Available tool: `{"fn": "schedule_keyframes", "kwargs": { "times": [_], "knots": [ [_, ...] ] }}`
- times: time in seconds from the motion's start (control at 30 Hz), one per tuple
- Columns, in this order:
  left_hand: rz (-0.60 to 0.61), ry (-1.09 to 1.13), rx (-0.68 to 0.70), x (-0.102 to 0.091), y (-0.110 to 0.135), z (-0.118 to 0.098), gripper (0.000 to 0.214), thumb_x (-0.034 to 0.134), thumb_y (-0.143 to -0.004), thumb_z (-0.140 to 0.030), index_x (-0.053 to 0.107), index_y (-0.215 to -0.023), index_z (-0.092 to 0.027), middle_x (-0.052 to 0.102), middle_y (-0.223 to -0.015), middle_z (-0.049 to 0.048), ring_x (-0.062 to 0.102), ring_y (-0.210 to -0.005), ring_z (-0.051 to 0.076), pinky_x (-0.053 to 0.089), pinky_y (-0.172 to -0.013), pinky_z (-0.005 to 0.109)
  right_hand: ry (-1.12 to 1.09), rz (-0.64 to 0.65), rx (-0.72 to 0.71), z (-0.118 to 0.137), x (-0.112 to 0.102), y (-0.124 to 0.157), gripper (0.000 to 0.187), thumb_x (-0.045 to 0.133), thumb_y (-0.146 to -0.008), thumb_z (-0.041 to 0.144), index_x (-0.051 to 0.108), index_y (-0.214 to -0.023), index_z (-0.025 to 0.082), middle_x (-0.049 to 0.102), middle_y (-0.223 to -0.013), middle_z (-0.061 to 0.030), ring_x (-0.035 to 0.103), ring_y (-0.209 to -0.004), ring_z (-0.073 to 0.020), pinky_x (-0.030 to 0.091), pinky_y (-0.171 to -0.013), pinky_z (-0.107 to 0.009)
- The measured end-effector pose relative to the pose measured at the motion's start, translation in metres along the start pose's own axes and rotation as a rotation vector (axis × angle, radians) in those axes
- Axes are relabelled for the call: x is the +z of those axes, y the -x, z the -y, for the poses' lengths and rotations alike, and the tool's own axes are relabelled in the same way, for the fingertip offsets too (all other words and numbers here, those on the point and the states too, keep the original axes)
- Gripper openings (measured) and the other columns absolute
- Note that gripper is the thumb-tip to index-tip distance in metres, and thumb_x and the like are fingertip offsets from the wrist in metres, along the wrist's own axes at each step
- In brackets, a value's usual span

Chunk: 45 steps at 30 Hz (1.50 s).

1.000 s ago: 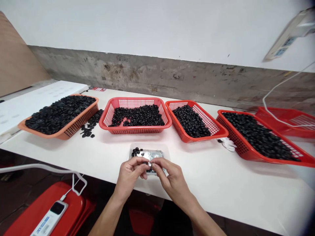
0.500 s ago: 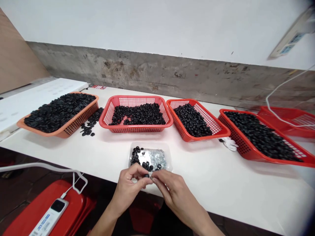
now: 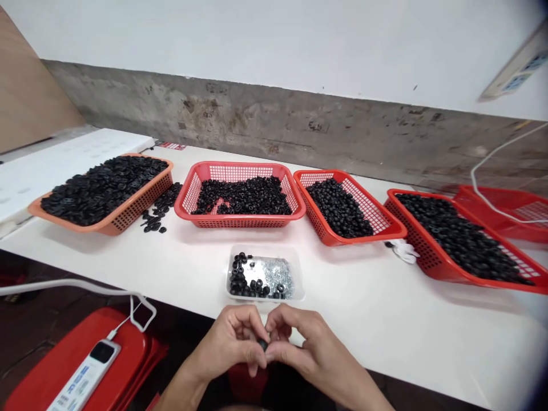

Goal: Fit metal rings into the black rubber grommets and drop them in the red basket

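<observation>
Just off the table's front edge, my left hand [image 3: 240,341] and my right hand [image 3: 295,339] meet at the fingertips. Between them is a small round black part [image 3: 262,344], mostly covered by the fingers. My left thumb and fingers pinch it, and my right thumb and forefinger press on its other side. Whether a small metal piece is also in the right fingertips cannot be seen. Right behind the hands stands a clear plastic tray [image 3: 302,279], with several black rings [image 3: 240,282] on its left and front and many tiny shiny metal pieces [image 3: 278,273] on its right.
Across the white table [image 3: 351,319] stand an orange basket [image 3: 128,214], a pink-red basket [image 3: 240,222] and two red baskets [image 3: 342,240] [image 3: 422,251], all holding black parts. Loose black pieces [image 3: 154,220] lie between the left two. A white power bank [image 3: 88,374] rests on a red stool [image 3: 38,365].
Both hands have drawn back from the tray toward me and closed together around the black part. The metal piece seen between the fingertips before is hidden now.
</observation>
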State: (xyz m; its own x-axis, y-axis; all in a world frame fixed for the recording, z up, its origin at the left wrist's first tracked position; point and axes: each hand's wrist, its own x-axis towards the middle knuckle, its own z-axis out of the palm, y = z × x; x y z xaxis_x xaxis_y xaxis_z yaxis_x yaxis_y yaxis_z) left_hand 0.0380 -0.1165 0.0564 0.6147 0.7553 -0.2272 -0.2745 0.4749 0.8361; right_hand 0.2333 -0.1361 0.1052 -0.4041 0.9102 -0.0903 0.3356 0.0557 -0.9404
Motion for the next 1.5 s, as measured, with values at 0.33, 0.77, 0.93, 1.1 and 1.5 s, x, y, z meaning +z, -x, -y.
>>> {"fn": "schedule_keyframes", "kwargs": {
  "times": [0.33,0.77,0.93,1.1,1.5],
  "knots": [
    [0.078,0.233,0.037,0.001,-0.004,0.007,0.03,0.087,-0.067,-0.033,0.066,-0.077,-0.014,0.072,-0.065,0.0042,0.059,-0.039,0.008,0.04,-0.036,0.013,-0.243,-0.01,0.025,-0.01,0.013,-0.005,0.023,0.072,-0.084,0.039,0.059,-0.089,0.02,0.06,-0.071,0.0032,0.052,-0.064,-0.012,0.042,-0.061,-0.023],
    [-0.314,0.032,0.138,-0.014,0.001,-0.014,0.025,0.067,-0.088,-0.039,0.069,-0.094,-0.015,0.071,-0.086,0.0049,0.059,-0.056,0.007,0.046,-0.057,0.019,0.815,-0.183,0.008,-0.034,-0.026,-0.086,0.022,0.049,-0.096,0.015,0.069,-0.102,0.019,0.069,-0.099,-0.0062,0.067,-0.087,-0.0179,0.046,-0.076,-0.025],
    [-0.335,-0.081,0.141,-0.017,0.0,-0.01,0.028,0.06,-0.092,-0.042,0.068,-0.096,-0.015,0.07,-0.089,0.0055,0.061,-0.06,0.009,0.046,-0.061,0.022,0.937,-0.033,0.021,-0.033,-0.015,-0.112,0.025,0.049,-0.094,0.011,0.07,-0.105,0.019,0.07,-0.094,-0.0074,0.068,-0.079,-0.019,0.043,-0.068,-0.025],
    [-0.33,-0.113,0.14,-0.018,-0.001,-0.007,0.03,0.057,-0.093,-0.043,0.067,-0.095,-0.015,0.069,-0.085,0.0052,0.061,-0.06,0.01,0.044,-0.06,0.023,1.009,0.086,-0.007,-0.042,-0.008,-0.129,0.025,0.047,-0.092,0.007,0.069,-0.098,0.016,0.069,-0.09,-0.0105,0.068,-0.078,-0.0219,0.042,-0.066,-0.026],
    [-0.373,-0.156,0.136,-0.023,-0.003,-0.014,0.033,0.06,-0.09,-0.05,0.065,-0.088,-0.018,0.065,-0.077,0.0009,0.053,-0.06,0.01,0.043,-0.063,0.022,0.909,-0.086,-0.203,-0.022,-0.011,-0.122,0.015,0.057,-0.085,0.007,0.066,-0.095,0.014,0.071,-0.082,-0.0057,0.067,-0.075,-0.0174,0.043,-0.066,-0.023]
  ]
}}
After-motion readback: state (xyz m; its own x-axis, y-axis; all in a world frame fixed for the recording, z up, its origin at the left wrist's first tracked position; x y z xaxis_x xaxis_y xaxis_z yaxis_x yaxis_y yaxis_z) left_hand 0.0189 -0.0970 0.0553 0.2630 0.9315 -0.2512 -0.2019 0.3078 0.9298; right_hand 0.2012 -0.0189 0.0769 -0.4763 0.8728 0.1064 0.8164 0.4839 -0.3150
